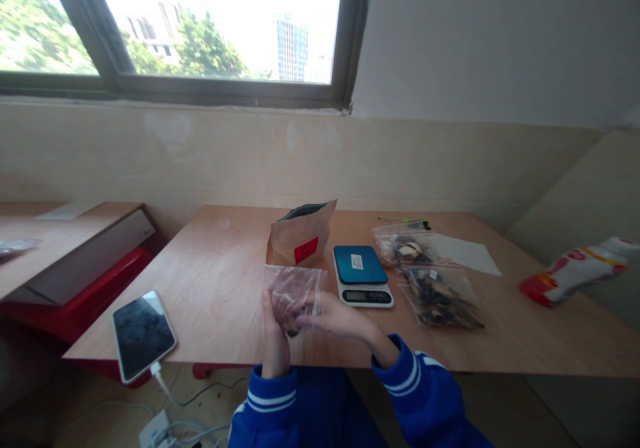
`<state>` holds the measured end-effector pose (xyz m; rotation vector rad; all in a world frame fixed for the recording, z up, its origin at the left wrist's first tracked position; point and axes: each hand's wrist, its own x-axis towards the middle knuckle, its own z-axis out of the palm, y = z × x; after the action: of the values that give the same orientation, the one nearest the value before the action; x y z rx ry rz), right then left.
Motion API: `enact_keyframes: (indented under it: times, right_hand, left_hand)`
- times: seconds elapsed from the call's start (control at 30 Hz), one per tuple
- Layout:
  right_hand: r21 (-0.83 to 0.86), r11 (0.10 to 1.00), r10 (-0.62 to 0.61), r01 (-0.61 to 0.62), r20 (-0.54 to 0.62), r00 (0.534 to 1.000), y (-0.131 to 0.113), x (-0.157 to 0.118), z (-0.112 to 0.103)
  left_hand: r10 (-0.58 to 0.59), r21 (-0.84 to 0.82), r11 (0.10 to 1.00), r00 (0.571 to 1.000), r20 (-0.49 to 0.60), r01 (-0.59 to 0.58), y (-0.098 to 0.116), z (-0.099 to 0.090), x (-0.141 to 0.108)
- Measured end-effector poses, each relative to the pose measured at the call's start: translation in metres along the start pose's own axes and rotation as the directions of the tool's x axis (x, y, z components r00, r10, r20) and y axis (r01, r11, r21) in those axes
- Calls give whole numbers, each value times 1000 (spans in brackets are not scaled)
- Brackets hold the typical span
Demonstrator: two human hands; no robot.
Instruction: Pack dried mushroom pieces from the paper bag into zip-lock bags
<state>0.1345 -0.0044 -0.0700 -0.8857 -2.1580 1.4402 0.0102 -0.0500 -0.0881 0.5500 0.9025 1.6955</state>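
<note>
Small clear bag [296, 280] is held up over the near part of the table [210, 268], between both hands; it is gripped at its left side by the left hand [273, 337], while the fingers of the right hand [340, 316] are curled in at its right side, inside or behind the plastic cannot be told, nor how firmly. A few dark pieces [292, 333] are seen low in the bag, so it is judged only lightly filled; whether its seal is closed cannot be made out. Done, by the look of it: front filled bag [440, 298] and rear filled bag [407, 247], both laid well to the right of the right hand; bag in hands not yet put down. Just beyond the hands, a brown pouch [290, 245] is stood upright, top gaping, contents hidden. A kitchen scale [359, 269] is placed just right of and beyond the right hand, partly between it and the filled bags, so the straight way across is judged partly blocked. Paper sheet [470, 255] and tilted bottle [570, 275] are seen farther right; phone [143, 335] is placed left of the left hand, by the table edge, cable [167, 388] plugged in and hanging
</note>
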Motion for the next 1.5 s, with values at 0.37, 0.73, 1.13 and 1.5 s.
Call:
enact_keyframes:
  times: [0.37,0.73,1.13,1.5]
  right_hand:
    - [263,964,36,-25,-39,999,5,-2,-1]
    - [328,945,95,22,-337,937,2,3,-14]
    - [-225,941,-337,254,-703,626,-71,21,-84]
    - [-700,710,-553,76,-488,675,-77,49,-89]
  left_hand:
    - [-28,-1,1000,1000,-1,28,2,-2,0]
    - [-50,-29,998,998,-43,49,2,-8,5]
    - [-99,-57,994,985,-144,92,1,-13,7]
    - [-100,-59,994,986,-135,93,2,-17,8]
